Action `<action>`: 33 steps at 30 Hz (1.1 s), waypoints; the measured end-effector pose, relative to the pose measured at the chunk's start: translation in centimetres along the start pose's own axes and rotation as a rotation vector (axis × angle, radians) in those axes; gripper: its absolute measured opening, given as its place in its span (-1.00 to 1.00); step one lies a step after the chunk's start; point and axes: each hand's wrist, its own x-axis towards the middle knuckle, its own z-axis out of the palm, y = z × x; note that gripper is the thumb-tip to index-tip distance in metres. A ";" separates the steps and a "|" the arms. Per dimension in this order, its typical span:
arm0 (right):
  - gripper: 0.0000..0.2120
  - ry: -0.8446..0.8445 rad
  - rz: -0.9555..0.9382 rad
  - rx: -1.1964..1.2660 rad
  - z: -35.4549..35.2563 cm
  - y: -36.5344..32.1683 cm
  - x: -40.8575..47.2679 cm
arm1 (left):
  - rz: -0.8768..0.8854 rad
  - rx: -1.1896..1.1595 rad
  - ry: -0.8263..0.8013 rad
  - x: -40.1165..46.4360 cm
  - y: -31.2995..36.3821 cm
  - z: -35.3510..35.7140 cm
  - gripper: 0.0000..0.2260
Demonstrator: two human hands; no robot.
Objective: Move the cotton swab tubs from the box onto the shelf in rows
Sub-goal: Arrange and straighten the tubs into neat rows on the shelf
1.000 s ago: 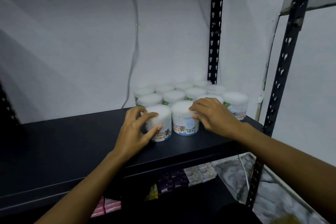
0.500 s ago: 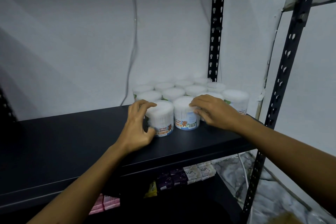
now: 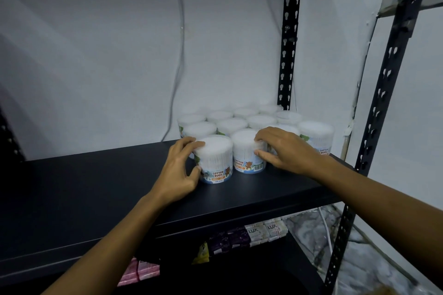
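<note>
Gripping two front swab-packed tubs (image 3: 215,158) on the shelf (image 3: 96,187) — left hand (image 3: 178,172) one, right hand (image 3: 285,151) the other.

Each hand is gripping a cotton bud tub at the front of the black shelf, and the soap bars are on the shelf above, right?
Not quite: the head view shows the soap bars on the level below the black shelf, not above.

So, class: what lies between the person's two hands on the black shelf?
In the head view, two cotton bud tubs stand side by side between the left hand and right hand.
</note>
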 end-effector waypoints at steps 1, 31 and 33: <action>-0.70 0.002 0.000 -0.002 0.0 0.0 0.0 | 0.004 0.004 0.005 0.0 0.0 0.0 -0.53; -0.70 0.021 0.070 0.113 -0.2 -0.1 0.4 | -0.006 0.056 0.143 -0.1 0.0 0.7 -0.53; -0.72 0.020 0.075 0.126 -0.3 0.1 0.5 | -0.009 0.037 0.129 -0.1 0.0 0.7 -0.53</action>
